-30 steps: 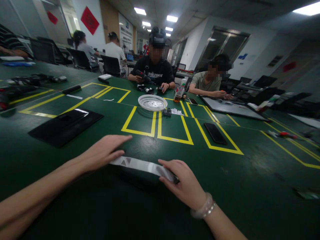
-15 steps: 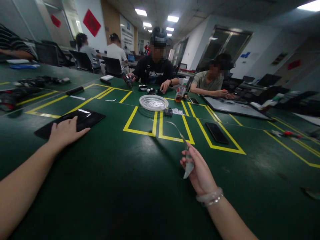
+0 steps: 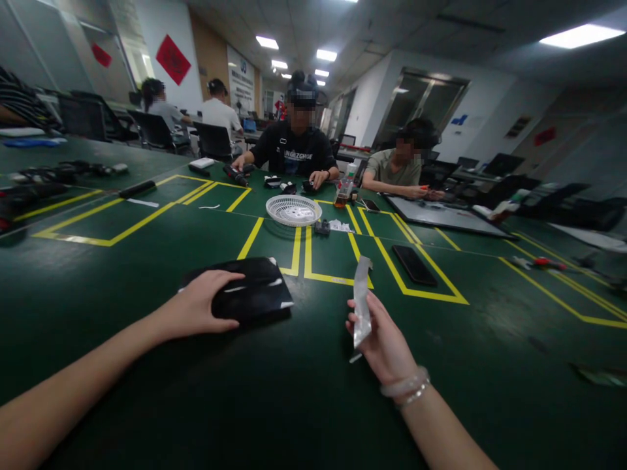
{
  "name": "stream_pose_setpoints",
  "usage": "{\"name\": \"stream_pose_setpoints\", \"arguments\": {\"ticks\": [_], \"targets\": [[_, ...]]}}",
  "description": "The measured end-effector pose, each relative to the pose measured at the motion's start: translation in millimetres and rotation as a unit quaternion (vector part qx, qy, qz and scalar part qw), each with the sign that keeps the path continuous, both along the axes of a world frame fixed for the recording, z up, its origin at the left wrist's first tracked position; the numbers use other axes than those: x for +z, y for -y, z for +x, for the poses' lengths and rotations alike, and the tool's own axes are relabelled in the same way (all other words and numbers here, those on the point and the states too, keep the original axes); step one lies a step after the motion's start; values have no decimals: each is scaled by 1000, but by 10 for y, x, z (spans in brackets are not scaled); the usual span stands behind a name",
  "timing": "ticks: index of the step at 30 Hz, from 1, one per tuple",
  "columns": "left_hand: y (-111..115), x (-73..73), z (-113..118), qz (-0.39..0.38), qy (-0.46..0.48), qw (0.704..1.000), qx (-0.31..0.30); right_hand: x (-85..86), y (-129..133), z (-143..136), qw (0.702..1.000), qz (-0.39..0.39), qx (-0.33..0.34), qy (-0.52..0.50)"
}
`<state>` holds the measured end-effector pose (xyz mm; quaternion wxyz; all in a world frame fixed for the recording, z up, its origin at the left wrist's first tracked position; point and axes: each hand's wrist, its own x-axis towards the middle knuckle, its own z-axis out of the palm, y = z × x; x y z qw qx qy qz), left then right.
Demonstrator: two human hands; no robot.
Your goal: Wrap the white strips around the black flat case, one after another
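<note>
My left hand (image 3: 198, 303) grips the left side of a glossy black flat object (image 3: 255, 290), with the thumb at its near edge and the fingers over its top. To the right, my right hand (image 3: 379, 333) pinches a strip of clear, shiny film (image 3: 362, 300) that stands up from the fingers. A black phone (image 3: 414, 264) lies on the green table (image 3: 304, 405) beyond my right hand. The white round basket (image 3: 294, 211) sits farther back, between my two hands.
Yellow tape (image 3: 435, 295) marks rectangles on the table. Across it, a person in black (image 3: 298, 153) holds a dark tool (image 3: 238, 175); another person (image 3: 392, 170) sits by a large flat panel (image 3: 445, 215). A bottle (image 3: 343, 189) stands behind the basket. Cables (image 3: 68, 171) lie far left.
My left hand has moved right and nearer with the black object, which was farther left. The film in my right hand now stands more upright. The camera view has shifted slightly.
</note>
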<state>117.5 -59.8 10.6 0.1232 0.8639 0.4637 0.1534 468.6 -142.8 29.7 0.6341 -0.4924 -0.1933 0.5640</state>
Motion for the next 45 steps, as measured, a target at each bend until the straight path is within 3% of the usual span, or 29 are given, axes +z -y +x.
{"name": "stream_pose_setpoints", "arguments": {"ticks": [4, 7, 9, 14, 19, 23, 26, 32, 38, 45], "targets": [[425, 71, 439, -37, 10, 984, -176, -69, 28, 10, 994, 46, 23, 93], [557, 42, 567, -37, -5, 975, -220, -133, 42, 10, 976, 98, 44, 191], [564, 12, 580, -11, -13, 974, -224, -154, 56, 6, 946, 145, 73, 280], [529, 41, 484, 150, 40, 959, -236, -97, 134, -37, 809, 268, 181, 491], [591, 135, 388, 351, 102, 876, -314, -47, 227, -131, 684, 306, 282, 599], [598, 142, 427, 381, 84, 866, -311, -68, 281, -231, 554, 309, 349, 690], [559, 86, 465, 333, 30, 885, -325, -69, 320, -294, 495, 299, 353, 736], [500, -53, 458, 281, -8, 912, -298, -35, 371, -362, 469, 290, 343, 761], [492, -48, 479, 263, 9, 921, -288, -21, 390, -370, 468, 292, 344, 760], [473, -94, 503, 262, -33, 927, -268, -33, 354, -315, 482, 306, 349, 743]]}}
